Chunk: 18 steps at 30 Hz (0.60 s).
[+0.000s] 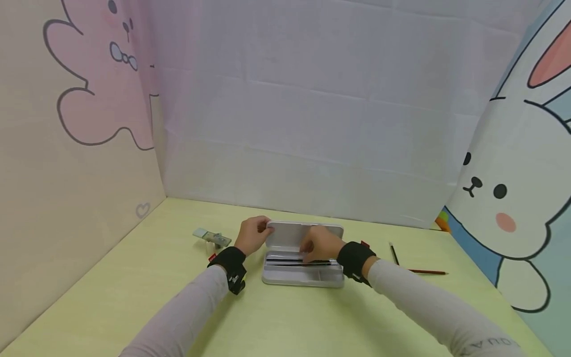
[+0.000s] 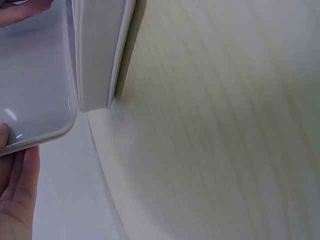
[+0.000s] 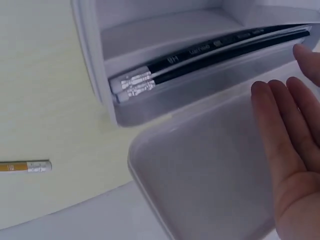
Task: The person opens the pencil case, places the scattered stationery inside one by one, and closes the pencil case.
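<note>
A white pencil case (image 1: 303,283) lies on the table with its lid (image 1: 285,235) raised. My left hand (image 1: 253,235) holds the lid at its left corner, thumb (image 2: 3,136) on the inner face and fingers behind. Two black pencils (image 3: 200,57) with white erasers and silvery ferrules lie side by side in the long compartment nearest the hinge. Over that compartment is my right hand (image 1: 322,243); in the right wrist view its fingers (image 3: 272,120) look fairly straight, apart from the thumb, with nothing between them. Whether the fingertips touch a pencil is hard to tell.
Right of the case lie a dark pencil (image 1: 394,253) and a reddish-brown pencil (image 1: 428,271). Some small flat greenish and pale items (image 1: 213,237) sit on the table (image 1: 276,322) left of the case. A white sheet (image 1: 312,124) hangs behind.
</note>
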Motion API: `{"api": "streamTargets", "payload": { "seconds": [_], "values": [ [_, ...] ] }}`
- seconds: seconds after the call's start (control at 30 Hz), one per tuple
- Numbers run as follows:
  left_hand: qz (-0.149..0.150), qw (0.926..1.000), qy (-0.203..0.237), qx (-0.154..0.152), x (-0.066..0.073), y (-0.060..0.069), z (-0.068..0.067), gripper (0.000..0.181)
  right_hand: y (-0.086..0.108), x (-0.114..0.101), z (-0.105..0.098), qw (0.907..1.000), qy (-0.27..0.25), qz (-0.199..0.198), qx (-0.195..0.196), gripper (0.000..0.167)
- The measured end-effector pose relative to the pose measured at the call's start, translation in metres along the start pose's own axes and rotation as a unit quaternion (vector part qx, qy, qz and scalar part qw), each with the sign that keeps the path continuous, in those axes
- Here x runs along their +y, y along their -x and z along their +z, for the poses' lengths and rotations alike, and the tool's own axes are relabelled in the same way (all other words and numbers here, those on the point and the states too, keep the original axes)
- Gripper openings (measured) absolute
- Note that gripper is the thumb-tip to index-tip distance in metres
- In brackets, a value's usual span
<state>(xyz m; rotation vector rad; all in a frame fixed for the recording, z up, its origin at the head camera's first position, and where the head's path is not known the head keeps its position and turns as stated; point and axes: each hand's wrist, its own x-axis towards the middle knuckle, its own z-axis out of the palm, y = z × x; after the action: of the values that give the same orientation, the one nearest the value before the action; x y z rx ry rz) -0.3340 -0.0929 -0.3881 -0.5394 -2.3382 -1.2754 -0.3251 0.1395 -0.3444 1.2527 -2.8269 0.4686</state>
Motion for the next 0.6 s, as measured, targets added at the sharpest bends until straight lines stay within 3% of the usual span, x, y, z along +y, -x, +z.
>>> {"api": "streamTargets", "payload": {
  "seconds": [0.3,0.6],
  "values": [
    [0.0,1.0,0.001,-0.008,0.003,0.0,-0.001,0.01,0.024,0.0,-0.047,0.9998,-0.015,0.004,-0.013,0.024],
    [-0.017,0.9998,0.001,-0.01,0.005,-0.002,-0.001,0.008,0.052,0.017,-0.087,0.9997,0.025,-0.002,0.006,0.022]
  ]
}}
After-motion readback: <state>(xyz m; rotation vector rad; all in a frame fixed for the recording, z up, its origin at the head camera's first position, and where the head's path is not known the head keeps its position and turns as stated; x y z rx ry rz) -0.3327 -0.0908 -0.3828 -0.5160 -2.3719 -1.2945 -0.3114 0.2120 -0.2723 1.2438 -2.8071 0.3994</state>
